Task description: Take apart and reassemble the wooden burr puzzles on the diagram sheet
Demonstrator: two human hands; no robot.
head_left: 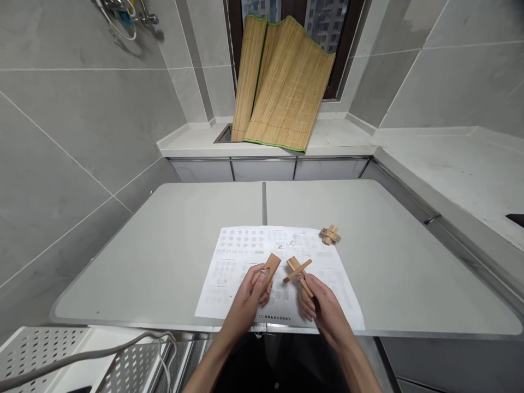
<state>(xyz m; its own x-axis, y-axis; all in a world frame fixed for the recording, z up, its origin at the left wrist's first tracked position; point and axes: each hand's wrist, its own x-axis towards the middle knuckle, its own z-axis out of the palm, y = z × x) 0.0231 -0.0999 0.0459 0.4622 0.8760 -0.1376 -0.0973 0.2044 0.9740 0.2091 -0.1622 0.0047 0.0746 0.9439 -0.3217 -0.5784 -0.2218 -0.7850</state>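
Note:
My left hand (254,285) is closed round a flat wooden block (272,267), tilted up to the right, with a notch or hole along its left side. In my right hand (317,297) are crossed wooden pieces: a thicker wooden bar (293,264) and a thin wooden stick (298,270) lying across it. The fingers partly hide where these pieces meet. Both hands are just above a printed instruction sheet (229,275), apart from each other. An assembled wooden puzzle (329,234) of interlocking bars rests at the sheet's upper right corner.
The sheet lies on a pale folding table (164,245) with a seam down its middle. A rolled bamboo mat (286,87) leans against the window behind. White perforated racks (45,355) and a grey hose (82,355) are at lower left. A white counter (462,164) runs along the right.

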